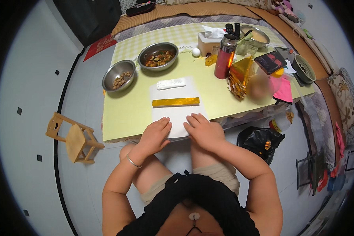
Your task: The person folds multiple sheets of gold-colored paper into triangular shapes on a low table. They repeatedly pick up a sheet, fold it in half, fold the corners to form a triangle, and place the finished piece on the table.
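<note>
My left hand point(156, 133) lies flat, fingers stretched out, on the near left part of a white paper sheet point(178, 121). Opposite it, my right hand point(203, 131) rests palm down on the sheet's near right part, its fingers slightly spread. Neither hand holds anything. Just beyond my fingertips a shiny gold strip point(176, 102) lies crosswise on the paper. Farther up the sheet is a flat white oblong piece point(171, 83), whose kind I cannot make out.
Metal bowls of nuts point(118, 76) and cooked food point(158, 56) stand at the far left. On the right are a red bottle point(225, 57), a tissue box point(209, 43), a bundle of gold strips point(236, 84) and a dark box point(270, 62). A black bag point(259, 141) and wooden chair point(75, 137) are beside the table.
</note>
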`<action>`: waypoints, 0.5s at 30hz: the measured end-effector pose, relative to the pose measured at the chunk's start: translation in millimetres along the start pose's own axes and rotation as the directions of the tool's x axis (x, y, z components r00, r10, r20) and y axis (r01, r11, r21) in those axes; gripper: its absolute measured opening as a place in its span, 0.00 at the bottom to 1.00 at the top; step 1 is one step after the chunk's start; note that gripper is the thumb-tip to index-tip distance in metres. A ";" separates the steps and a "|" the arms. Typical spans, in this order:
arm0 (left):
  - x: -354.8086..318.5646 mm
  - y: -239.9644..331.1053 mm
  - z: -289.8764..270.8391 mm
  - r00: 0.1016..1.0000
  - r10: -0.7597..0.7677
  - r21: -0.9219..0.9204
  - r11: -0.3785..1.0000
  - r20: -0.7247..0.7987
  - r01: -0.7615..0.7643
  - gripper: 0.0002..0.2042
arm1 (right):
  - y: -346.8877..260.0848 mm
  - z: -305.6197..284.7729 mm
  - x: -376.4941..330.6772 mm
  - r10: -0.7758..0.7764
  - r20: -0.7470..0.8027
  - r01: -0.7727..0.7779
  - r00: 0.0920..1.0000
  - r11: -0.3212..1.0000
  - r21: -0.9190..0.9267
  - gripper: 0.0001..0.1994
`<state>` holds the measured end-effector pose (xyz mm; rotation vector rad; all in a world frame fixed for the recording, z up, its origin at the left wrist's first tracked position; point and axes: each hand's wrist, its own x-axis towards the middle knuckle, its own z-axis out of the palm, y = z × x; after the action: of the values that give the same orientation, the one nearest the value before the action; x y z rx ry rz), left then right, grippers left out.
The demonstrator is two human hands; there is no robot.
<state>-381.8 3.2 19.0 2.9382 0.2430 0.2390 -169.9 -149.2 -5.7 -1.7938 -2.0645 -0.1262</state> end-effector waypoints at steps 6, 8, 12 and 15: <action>-11.5 -6.8 4.2 0.990 -0.036 -0.212 0.977 -0.133 0.007 0.17 | 16.3 -7.7 -7.6 0.033 0.017 -0.036 0.999 0.984 0.174 0.20; -9.3 -13.4 8.3 0.970 -0.132 -0.381 0.924 -0.206 0.045 0.11 | 29.0 -1.9 0.3 0.112 -0.031 -0.094 0.993 0.933 0.346 0.12; 6.2 -29.9 7.3 0.944 -0.201 -0.361 0.927 -0.262 0.097 0.06 | 44.7 2.5 17.4 0.251 -0.054 -0.193 0.966 0.847 0.496 0.09; 10.3 -43.0 12.1 0.950 -0.217 -0.411 0.905 -0.226 0.109 0.07 | 49.7 -1.9 30.5 0.277 0.004 -0.244 0.961 0.838 0.489 0.09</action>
<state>-376.0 44.6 0.4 2.4632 0.4250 0.5877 -124.4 -113.0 -2.7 -1.6919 -1.5932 0.3759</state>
